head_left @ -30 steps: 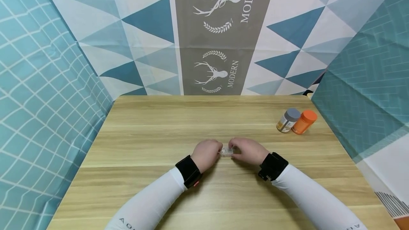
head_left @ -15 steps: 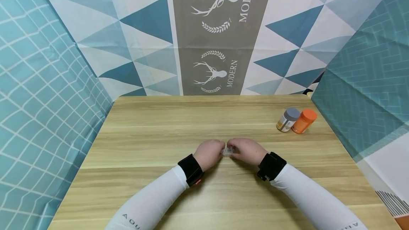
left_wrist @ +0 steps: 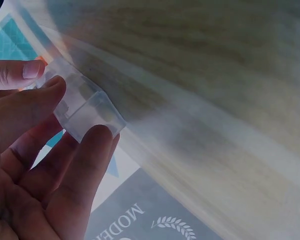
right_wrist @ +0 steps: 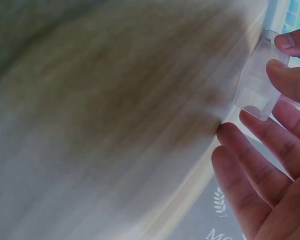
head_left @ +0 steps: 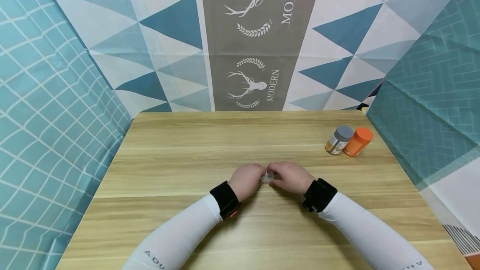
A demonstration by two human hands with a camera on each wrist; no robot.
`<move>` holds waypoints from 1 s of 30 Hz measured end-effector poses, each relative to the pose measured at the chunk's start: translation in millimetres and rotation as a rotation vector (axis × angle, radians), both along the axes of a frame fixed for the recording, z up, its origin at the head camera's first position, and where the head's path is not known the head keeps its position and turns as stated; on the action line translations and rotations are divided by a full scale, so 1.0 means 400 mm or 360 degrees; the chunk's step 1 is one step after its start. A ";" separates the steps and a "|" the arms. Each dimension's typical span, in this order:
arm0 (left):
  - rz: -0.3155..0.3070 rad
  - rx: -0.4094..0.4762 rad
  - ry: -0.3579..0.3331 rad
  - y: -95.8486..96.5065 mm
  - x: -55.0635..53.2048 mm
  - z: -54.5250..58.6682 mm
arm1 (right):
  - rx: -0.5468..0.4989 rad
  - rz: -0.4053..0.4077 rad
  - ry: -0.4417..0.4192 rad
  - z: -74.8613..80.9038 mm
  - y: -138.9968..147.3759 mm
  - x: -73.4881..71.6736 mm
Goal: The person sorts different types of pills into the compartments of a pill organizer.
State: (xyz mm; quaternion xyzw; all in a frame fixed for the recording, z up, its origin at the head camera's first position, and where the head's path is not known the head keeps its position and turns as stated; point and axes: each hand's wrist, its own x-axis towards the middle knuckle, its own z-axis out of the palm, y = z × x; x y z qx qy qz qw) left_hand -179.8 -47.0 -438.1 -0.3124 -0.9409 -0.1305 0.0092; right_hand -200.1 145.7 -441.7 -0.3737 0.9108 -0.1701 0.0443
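Between my two hands is a small clear plastic box [head_left: 267, 177] with inner partitions, just above or on the wooden table; I cannot tell which. My left hand [head_left: 245, 181] pinches its left end. In the left wrist view the thumb and fingers of the left hand [left_wrist: 50, 155] hold the box [left_wrist: 82, 102] from two sides. My right hand [head_left: 291, 177] grips the opposite end. The right wrist view shows the right hand [right_wrist: 277, 165] with thumb and fingers on the box [right_wrist: 255, 82], other fingers extended beside it. Whatever is inside the box is too blurred to tell.
On the table [head_left: 180, 136] at the back right stand a grey-capped bottle [head_left: 338, 140] and an orange bottle [head_left: 358, 141], side by side. A patterned cloth [head_left: 247, 41] hangs behind the table's far edge, with blue-green cloths at both sides.
My left hand has shifted slightly to the right, closer to the right hand, so less of the box shows between them. The right hand has barely moved.
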 end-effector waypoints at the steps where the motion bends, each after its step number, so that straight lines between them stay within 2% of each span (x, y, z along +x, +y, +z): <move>1: 0.0001 0.0006 -0.0006 -0.001 0.001 0.002 | 0.0006 0.0001 0.0000 0.001 0.000 0.001; 6: 0.0018 -0.0004 -0.0029 -0.007 0.002 0.005 | -0.0019 -0.0030 -0.0013 0.013 -0.005 0.001; 10: 0.0033 -0.0025 -0.0004 -0.009 -0.001 0.005 | -0.0093 -0.0136 -0.0043 0.016 -0.014 -0.015; 14: 0.0010 -0.0061 0.0041 -0.004 -0.002 0.004 | -0.0110 -0.0264 -0.0126 0.005 -0.022 -0.040; 19: 0.0000 -0.0088 0.0048 0.005 -0.002 0.004 | -0.0082 -0.0347 -0.0243 -0.010 -0.025 -0.067; 25: 0.0011 -0.0068 0.0008 0.007 -0.003 0.001 | -0.0042 -0.0402 -0.0414 -0.020 -0.027 -0.093; 30: 0.0017 -0.0045 -0.0039 0.003 -0.001 0.009 | -0.0071 -0.0411 -0.0478 -0.026 -0.029 -0.106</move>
